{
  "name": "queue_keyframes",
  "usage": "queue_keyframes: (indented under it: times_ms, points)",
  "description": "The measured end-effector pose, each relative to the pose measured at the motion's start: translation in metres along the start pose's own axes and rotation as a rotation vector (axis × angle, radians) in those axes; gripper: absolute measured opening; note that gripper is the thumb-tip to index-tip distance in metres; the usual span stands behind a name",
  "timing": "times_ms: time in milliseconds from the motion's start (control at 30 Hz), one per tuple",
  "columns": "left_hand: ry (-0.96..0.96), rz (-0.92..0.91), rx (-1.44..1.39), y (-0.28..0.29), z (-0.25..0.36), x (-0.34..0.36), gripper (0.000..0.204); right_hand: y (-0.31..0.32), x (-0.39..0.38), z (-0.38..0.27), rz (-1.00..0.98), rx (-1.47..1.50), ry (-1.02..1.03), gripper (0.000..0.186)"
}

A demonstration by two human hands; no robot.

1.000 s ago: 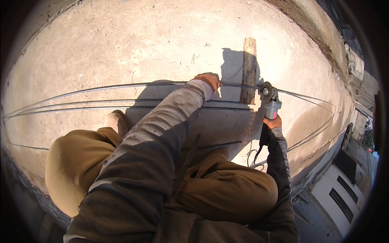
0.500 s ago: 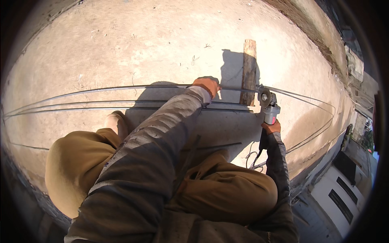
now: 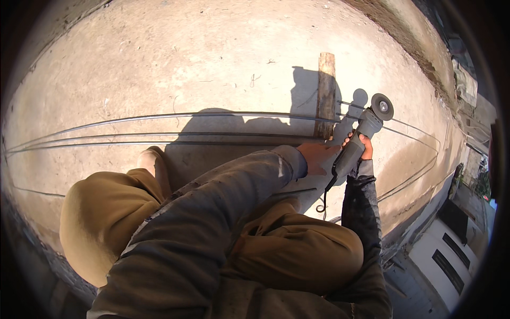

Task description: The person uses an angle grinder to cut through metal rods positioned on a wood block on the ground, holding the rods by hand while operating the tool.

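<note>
My right hand [image 3: 365,147] is wrapped round the body of a grey angle grinder [image 3: 357,144], held tilted above the floor with its round disc [image 3: 382,107] pointing up and to the right. Close beside the grinder's rear end is my left hand [image 3: 317,155], its fingers stretched out toward the tool; whether they touch it I cannot tell. A wooden plank [image 3: 326,87] lies on the ground just left of the grinder. Across the plank's near part runs a long thin metal rod [image 3: 175,115], and two more rods [image 3: 159,134] lie parallel nearer to me, ending near the plank's near end.
To the right of the plank, thin bent rods [image 3: 411,137] continue and loop back toward me. The grinder's dark cord [image 3: 322,206] hangs near my right knee. My shoe [image 3: 151,159] stands close to the rods. A white structure [image 3: 443,260] is at the lower right.
My left hand has let go of the far rod and moved right and nearer, beside the grinder. The grinder has come up off the rod beside the plank and turned, disc now further right.
</note>
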State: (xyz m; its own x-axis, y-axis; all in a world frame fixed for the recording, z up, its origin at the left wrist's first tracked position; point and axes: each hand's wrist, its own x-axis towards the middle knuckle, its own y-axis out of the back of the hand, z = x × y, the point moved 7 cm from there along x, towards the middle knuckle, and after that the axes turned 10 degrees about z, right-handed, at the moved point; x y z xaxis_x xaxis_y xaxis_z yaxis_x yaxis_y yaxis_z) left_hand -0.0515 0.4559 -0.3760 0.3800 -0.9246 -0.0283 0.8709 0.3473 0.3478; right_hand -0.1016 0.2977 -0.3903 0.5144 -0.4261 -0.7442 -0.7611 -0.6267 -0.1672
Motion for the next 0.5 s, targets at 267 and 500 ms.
queue_keyframes:
  times_ms: [267,500]
  points:
    - [-0.061,0.084,-0.201,0.034,0.028,0.003,0.084,-0.023,0.000,-0.020,-0.066,0.114,0.089,0.044]
    - [-0.068,0.170,-0.203,0.035,0.035,0.002,0.079,-0.028,-0.007,-0.022,-0.113,0.294,0.096,0.042]
